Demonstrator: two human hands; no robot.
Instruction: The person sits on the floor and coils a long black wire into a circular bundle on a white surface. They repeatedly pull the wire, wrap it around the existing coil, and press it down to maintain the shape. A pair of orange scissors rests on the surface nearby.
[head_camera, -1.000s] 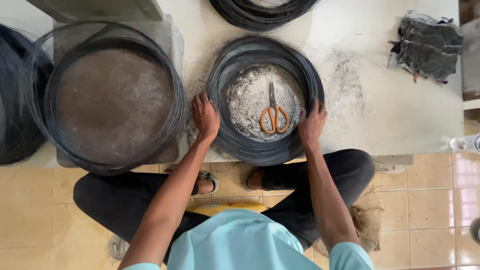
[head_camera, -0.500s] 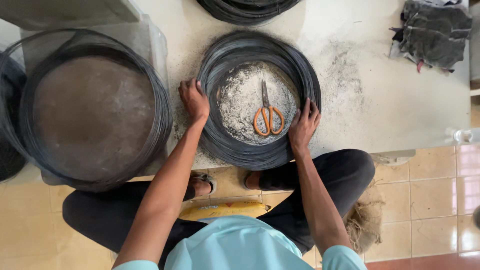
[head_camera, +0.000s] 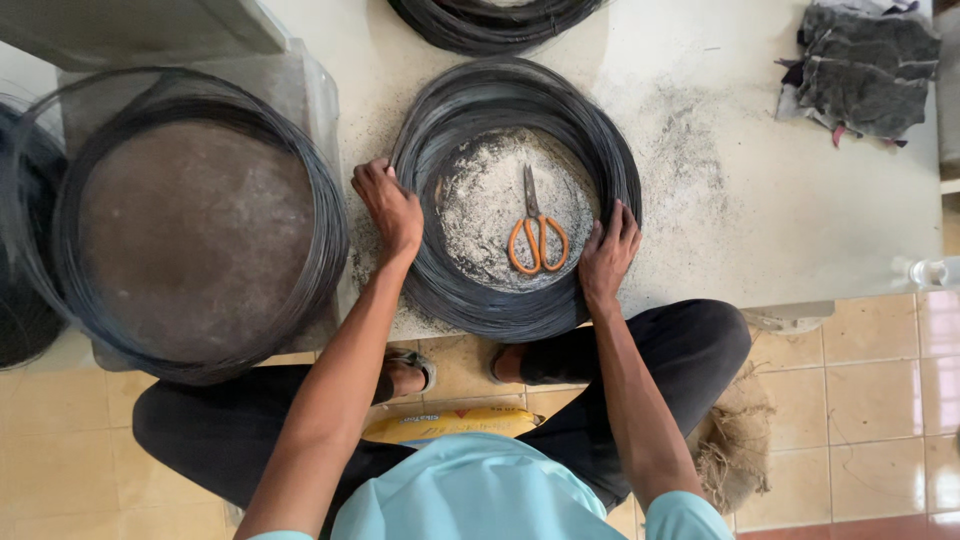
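Coil of dark wire (head_camera: 455, 285) lies flat on the dusty pale table (head_camera: 760, 220), near its front edge, right in front of the seated person; ring opening faces straight up, so its axis is vertical and, being round, it has no real long axis in plan. Left hand (head_camera: 390, 205) rests on the coil's left rim, fingers curled over the strands, looks like a light grip. Right hand (head_camera: 605, 250) lies on the lower right rim, fingers spread flat on the wire, pressing rather than closed round it. Orange-handled scissors (head_camera: 535, 225) lie inside the ring on grey dust, blades pointing away from the person, handles toward them, long axis near to far. Risks, as judgement: near rim sits close to the table edge, so a pull could tip the coil off; loose strands may spring or tangle if the hold slips; scissors could get dragged. A wider wire coil (head_camera: 200, 215) sits at left on a stand, another coil (head_camera: 490, 20) at the far edge, dark rags (head_camera: 865, 65) far right.
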